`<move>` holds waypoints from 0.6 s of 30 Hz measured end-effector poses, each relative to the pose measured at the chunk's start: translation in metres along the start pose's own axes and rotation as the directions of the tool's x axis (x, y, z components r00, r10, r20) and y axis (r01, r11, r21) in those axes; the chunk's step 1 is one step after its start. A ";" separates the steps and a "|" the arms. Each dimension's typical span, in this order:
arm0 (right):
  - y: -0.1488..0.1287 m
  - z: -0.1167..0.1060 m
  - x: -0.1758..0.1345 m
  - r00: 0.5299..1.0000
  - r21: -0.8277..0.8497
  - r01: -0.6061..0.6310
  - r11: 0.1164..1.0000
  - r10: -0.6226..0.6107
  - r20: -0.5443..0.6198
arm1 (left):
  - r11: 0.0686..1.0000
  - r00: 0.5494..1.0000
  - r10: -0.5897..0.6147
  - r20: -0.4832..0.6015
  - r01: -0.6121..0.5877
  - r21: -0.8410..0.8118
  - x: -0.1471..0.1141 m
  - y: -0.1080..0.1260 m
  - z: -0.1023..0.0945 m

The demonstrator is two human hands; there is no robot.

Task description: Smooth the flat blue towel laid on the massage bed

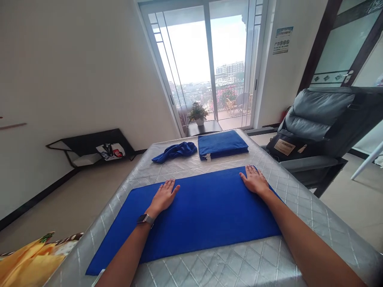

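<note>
A blue towel [206, 211] lies spread flat across the quilted, silvery mattress [227, 267]. My left hand [164, 196] rests palm down on its far edge, left of the middle, with fingers stretched out and a watch on the wrist. Near the far right corner, my right hand [255, 180] also presses flat on the cloth, fingers extended. Beyond them sits a neat stack of folded blue towels [223, 144] with a white tag at its front. Left of that stack is a crumpled blue cloth [176, 152].
A dark recliner [314, 119] with a black bag [285, 147] stands to the right. A potted plant [198, 113] is on a chair beyond the mattress, before a sliding glass door. Yellow fabric [32, 261] lies at the lower left, and a black rack [92, 145] stands along the left wall.
</note>
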State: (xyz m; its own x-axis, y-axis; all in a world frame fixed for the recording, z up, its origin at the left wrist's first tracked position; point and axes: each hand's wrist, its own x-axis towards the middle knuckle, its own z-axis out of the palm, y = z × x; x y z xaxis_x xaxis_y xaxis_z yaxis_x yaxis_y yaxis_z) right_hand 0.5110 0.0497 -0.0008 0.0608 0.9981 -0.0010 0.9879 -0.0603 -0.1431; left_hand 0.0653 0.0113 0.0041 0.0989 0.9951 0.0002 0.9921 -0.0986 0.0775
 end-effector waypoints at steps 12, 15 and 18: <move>0.004 0.001 0.002 1.000 -0.059 0.005 0.998 -0.005 0.008 | 0.959 0.954 -0.282 -0.105 0.284 0.010 -0.025 -0.160 0.005; 0.006 0.001 0.004 1.000 -0.057 0.004 0.998 -0.003 0.023 | 0.956 0.948 -0.291 -0.133 0.292 -0.008 -0.027 -0.165 0.006; 0.006 0.001 0.004 1.000 -0.070 -0.001 0.998 0.003 0.031 | 0.955 0.944 -0.295 -0.150 0.296 -0.017 -0.029 -0.163 0.005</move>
State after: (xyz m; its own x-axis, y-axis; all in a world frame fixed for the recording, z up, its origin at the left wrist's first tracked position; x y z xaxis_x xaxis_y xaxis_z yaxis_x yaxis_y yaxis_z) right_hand 0.5167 0.0535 -0.0029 0.0594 0.9977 -0.0318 0.9954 -0.0616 -0.0739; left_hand -0.0987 -0.0019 -0.0131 -0.2112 0.9692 0.1266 0.9754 0.2006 0.0915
